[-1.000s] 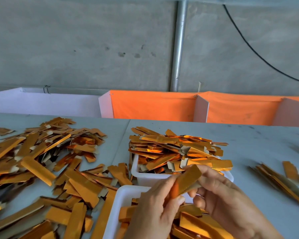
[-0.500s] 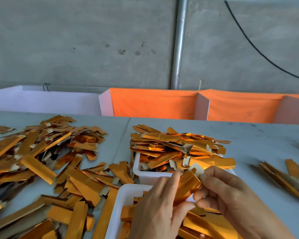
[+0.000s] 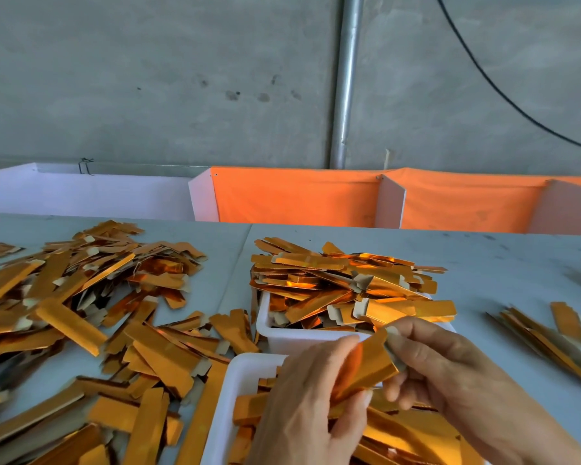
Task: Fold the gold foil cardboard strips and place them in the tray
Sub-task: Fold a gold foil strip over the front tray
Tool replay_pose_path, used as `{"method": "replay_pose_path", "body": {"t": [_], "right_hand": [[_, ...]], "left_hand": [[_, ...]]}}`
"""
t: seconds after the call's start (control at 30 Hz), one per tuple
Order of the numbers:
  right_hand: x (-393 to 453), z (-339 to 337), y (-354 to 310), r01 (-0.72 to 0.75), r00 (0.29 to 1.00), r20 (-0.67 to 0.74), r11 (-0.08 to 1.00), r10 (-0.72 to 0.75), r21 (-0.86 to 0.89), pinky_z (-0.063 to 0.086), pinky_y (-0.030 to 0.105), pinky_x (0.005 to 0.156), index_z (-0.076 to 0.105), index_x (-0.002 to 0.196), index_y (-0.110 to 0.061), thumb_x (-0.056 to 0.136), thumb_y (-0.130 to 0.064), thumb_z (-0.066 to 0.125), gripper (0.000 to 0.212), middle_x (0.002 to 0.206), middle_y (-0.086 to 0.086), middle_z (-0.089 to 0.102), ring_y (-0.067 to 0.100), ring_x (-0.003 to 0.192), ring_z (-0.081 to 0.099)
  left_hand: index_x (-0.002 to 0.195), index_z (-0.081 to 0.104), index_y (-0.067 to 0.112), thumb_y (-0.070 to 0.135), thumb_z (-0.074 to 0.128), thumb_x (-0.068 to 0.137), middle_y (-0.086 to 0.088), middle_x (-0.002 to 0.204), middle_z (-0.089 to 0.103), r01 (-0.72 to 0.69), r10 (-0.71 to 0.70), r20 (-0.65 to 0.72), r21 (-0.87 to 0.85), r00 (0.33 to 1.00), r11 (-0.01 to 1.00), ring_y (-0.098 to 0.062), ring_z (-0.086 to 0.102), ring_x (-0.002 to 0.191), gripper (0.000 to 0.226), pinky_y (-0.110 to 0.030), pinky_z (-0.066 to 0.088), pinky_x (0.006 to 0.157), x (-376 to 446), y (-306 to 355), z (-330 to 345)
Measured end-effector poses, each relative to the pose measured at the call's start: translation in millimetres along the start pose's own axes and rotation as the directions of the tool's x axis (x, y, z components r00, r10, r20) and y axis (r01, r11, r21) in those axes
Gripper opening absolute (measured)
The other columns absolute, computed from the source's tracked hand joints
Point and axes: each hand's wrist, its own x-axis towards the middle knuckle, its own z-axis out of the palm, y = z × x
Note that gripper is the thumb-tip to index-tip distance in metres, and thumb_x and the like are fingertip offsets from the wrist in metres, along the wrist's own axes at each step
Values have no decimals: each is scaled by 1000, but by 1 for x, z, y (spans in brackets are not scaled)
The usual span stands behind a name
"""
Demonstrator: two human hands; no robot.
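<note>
Gold strip [image 3: 366, 367] being creased between both hands.
It is being pinched by the left hand [image 3: 311, 402] and right hand [image 3: 450, 380] above the near tray [image 3: 245, 374]; since a second ago it is being bent tighter, so placing is approaching.

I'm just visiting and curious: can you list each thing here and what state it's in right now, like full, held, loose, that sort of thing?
Left hand: pinching the strip.
Right hand: pinching the strip's other end.
Held gold foil strip: off the table, between both hands, above the near tray.
Near white tray: partly filled with strips.
Far white tray: heaped above its rim.
Left pile of strips: loose on the table.
Right small pile: loose on the table.
</note>
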Motion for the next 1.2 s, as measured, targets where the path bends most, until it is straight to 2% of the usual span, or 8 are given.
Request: {"method": "replay_pose_path", "body": {"t": [0.13,0.23,0.37,0.53,0.7,0.87,1.07,1.2], "right_hand": [[-1,-1,-2,25,1000,-13,1000,-25,7,52,24,54,74,94,-20,72,-29,64,26,70,16,61,23,60,65],[-2,-2,-7,35,999,16,998,-34,-54,53,24,57,74,90,-19,79,-25,68,14,72,15,66,24,63,66],[-6,-2,-9,58,998,-18,991,-61,-121,54,24,60,72,88,-26,80,-28,69,9,78,8,68,24,69,69],[-14,9,-2,208,933,-190,887,-307,-412,55,19,69,68,85,-36,69,-41,64,17,105,-19,65,5,95,65],[-15,22,6,159,914,-235,826,-330,-540,47,7,64,67,80,-46,53,-62,58,32,113,-45,49,-5,79,67],[-8,26,18,166,950,-208,938,-235,-303,49,10,72,74,70,-27,63,-36,68,14,107,-31,65,-7,91,64],[-6,24,21,239,945,-191,960,-264,-144,57,29,75,75,73,-19,66,-19,69,9,97,-4,71,14,87,67],[-5,20,24,269,933,-213,955,-290,-124,53,19,70,75,73,-14,63,-15,71,12,88,4,69,16,85,65]], "left_hand": [[104,19,76,54,54,85,55,111,22,16,-16,-4,-92,1000,996,19,29,114,45,4,27,87,0,0,-1],[107,42,66,54,53,77,34,109,51,33,-40,-22,-267,999,963,8,47,111,35,-10,41,90,2,-2,-3],[114,51,50,48,55,78,22,105,62,61,-58,19,-396,998,916,0,56,105,36,-19,47,88,2,2,-8],[120,34,53,51,46,88,38,102,44,-20,21,-91,13,996,1000,24,42,90,34,3,33,81,2,9,-7],[100,65,24,43,58,74,18,83,66,-122,157,-187,188,970,975,4,62,71,33,-7,46,60,6,7,0],[98,72,23,46,53,72,17,87,70,-149,191,-172,231,966,961,1,66,73,39,-12,53,63,7,7,4],[116,68,23,44,68,75,18,98,69,-203,211,-218,59,953,977,5,63,88,46,-12,51,75,4,1,1],[118,66,25,46,60,78,20,96,70,-197,183,-230,-41,956,979,9,61,91,45,-5,47,80,5,2,-1]]}}
